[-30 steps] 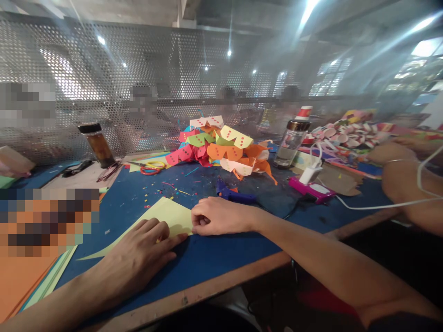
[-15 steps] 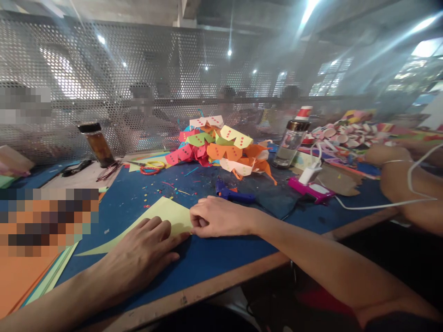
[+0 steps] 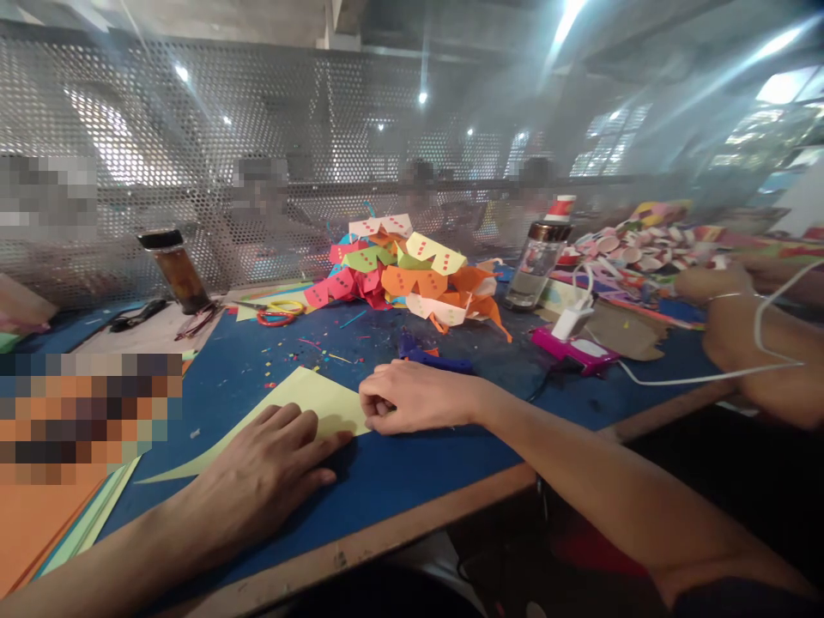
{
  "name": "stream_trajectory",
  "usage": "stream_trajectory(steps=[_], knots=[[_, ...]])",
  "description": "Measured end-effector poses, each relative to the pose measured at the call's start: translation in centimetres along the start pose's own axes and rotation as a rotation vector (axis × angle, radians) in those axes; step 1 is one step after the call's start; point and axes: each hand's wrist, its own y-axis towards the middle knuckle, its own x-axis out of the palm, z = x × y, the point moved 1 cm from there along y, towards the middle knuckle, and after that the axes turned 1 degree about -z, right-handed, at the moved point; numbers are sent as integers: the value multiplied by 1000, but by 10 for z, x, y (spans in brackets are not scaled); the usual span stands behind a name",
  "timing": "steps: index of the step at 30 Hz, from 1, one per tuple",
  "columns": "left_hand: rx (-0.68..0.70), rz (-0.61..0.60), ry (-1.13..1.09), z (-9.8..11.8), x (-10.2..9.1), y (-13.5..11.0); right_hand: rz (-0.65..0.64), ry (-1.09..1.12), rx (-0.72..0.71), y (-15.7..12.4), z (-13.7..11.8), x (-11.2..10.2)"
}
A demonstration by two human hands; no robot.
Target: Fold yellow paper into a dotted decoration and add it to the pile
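Note:
A pale yellow sheet of paper (image 3: 315,393), folded to a triangle-like shape, lies on the blue table top. My left hand (image 3: 274,459) rests on its near edge, index finger stretched along that edge and thumb apart on the table. At the paper's right end, my right hand (image 3: 412,396) is curled closed, its fingertips pressed at the edge and partly hidden. Just behind the right hand lies a blue glue gun (image 3: 434,356). Small coloured paper scraps (image 3: 309,348) are scattered beyond the sheet.
Behind are a heap of coloured cut-paper shapes (image 3: 418,279), scissors (image 3: 280,313), a dark-filled bottle (image 3: 177,275) and a clear bottle (image 3: 536,266). A magenta power strip (image 3: 572,350) with a white cable sits right, near another person's arm (image 3: 740,335). Stacked paper (image 3: 45,532) lies left.
My right hand has slid slightly right along the paper's near edge, away from the left index fingertip. My left hand stays on the paper. The view has shifted slightly.

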Motion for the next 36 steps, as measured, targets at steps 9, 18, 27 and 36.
stream_trajectory(steps=[9, 18, 27, 36], knots=[[13, 0, -1, -2, 2, -1, -53, 35, -32, -1, 0, -5], [13, -28, -3, -3, 2, -2, -38, -34, -35, 0, -2, -1], [-4, -46, -12, -2, 2, -1, -57, -56, -17, -2, -2, -3], [-34, -91, -35, -2, 1, -2, -69, -107, -2, -6, 1, -5]])
